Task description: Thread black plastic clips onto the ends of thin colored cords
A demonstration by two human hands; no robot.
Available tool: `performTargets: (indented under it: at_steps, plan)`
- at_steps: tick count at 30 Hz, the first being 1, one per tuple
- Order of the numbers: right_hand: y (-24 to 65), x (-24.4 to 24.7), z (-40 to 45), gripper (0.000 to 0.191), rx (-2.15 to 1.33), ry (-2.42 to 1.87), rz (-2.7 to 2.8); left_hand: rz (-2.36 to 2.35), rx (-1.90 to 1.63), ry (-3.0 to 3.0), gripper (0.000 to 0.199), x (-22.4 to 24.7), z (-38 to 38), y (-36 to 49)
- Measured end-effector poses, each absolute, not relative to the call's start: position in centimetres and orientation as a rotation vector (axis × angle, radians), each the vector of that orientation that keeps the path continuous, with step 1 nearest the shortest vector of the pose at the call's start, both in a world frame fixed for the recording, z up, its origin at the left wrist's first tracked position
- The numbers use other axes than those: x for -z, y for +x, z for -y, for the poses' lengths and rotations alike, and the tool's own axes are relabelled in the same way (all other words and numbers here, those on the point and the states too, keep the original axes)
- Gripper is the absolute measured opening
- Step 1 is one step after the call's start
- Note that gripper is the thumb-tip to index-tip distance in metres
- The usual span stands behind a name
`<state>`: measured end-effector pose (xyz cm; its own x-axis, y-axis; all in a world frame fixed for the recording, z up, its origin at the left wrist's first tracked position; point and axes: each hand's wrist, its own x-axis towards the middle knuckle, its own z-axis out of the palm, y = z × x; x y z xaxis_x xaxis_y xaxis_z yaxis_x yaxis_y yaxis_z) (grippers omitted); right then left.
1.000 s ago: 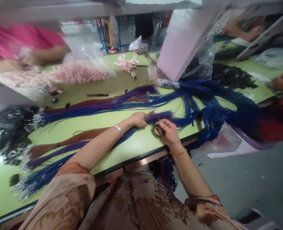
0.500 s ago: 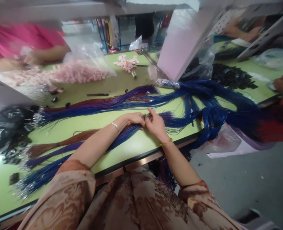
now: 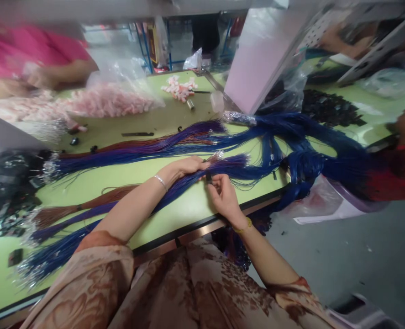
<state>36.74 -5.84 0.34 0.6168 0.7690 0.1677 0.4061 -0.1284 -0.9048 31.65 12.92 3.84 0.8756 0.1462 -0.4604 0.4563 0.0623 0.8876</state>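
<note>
My left hand (image 3: 192, 165) is closed round a bundle of thin blue and purple wires (image 3: 179, 188) above the bench. Silvery wire tips (image 3: 219, 156) stick out just beyond its fingers. Below and right of it, my right hand (image 3: 225, 195) has its fingers curled at a small black strip (image 3: 208, 177) against the bundle; whether the strip is tape or a tie I cannot make out. Brown wires (image 3: 96, 200) and more blue wires (image 3: 60, 249) with silvery ends lie to the left.
Another wire bundle (image 3: 137, 151) lies behind my hands, and a thick blue hank (image 3: 305, 160) sits at the right. Pale pink parts (image 3: 109, 101) and black parts (image 3: 328, 107) are heaped at the back. A pillar (image 3: 248, 64) rises there. Co-workers sit across and at the right.
My right hand has moved down and slightly right, away from my left fingers, bringing the black strip to the near side of the bundle. My left hand has barely moved.
</note>
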Motion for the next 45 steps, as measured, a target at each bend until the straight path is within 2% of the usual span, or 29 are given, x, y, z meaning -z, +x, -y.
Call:
performTargets:
  at_steps: [6,11,16,19,22,25,28,32,34,39,43,45]
  plan:
    - [37.8,1.4,3.5,0.027,-0.508,-1.614,0.759,-0.51,0.241,1.36,0.031,-5.9,-12.9,31.1]
    - [38.9,1.2,1.4,0.021,-0.35,-1.826,0.774,-0.513,0.255,1.323,0.028,-6.1,-13.2,30.5]
    - [39.3,-3.6,3.9,0.03,-0.422,-2.051,1.226,-0.468,0.18,1.528,0.031,-5.5,-12.3,30.0]
    - [39.6,-7.8,4.2,0.033,-0.159,-2.015,1.311,-0.36,0.139,1.814,0.03,-5.6,-11.2,29.6]
    - [41.0,-9.9,1.3,0.033,-0.001,-2.265,1.449,-0.347,0.07,2.083,0.027,-5.9,-10.0,29.1]
    - [42.9,-9.6,-3.2,0.035,-0.362,-2.531,1.782,-0.405,0.049,2.236,0.03,-6.1,-9.3,28.7]
    - [44.1,-8.5,-6.2,0.038,-0.736,-2.459,1.967,-0.426,0.017,2.294,0.032,-6.0,-8.9,28.6]
    - [44.5,-7.5,-7.0,0.022,-0.936,-2.31,1.846,-0.43,0.002,2.348,0.034,-5.0,-8.7,28.3]
    - [44.5,-7.0,-6.6,0.025,-1.013,-2.277,1.648,-0.462,-0.008,2.336,0.034,-4.3,-8.8,28.1]
    - [43.8,-7.0,-5.8,0.033,-0.831,-2.174,1.193,-0.538,-0.174,2.079,0.024,-2.4,-9.7,28.2]
    - [41.9,-8.6,-4.0,0.035,-0.544,-2.062,1.238,-0.493,-0.174,1.876,0.018,-1.6,-10.7,29.1]
    - [40.8,-8.9,-2.1,0.032,-0.508,-1.993,1.274,-0.427,-0.156,1.792,0.013,-1.5,-11.3,29.4]
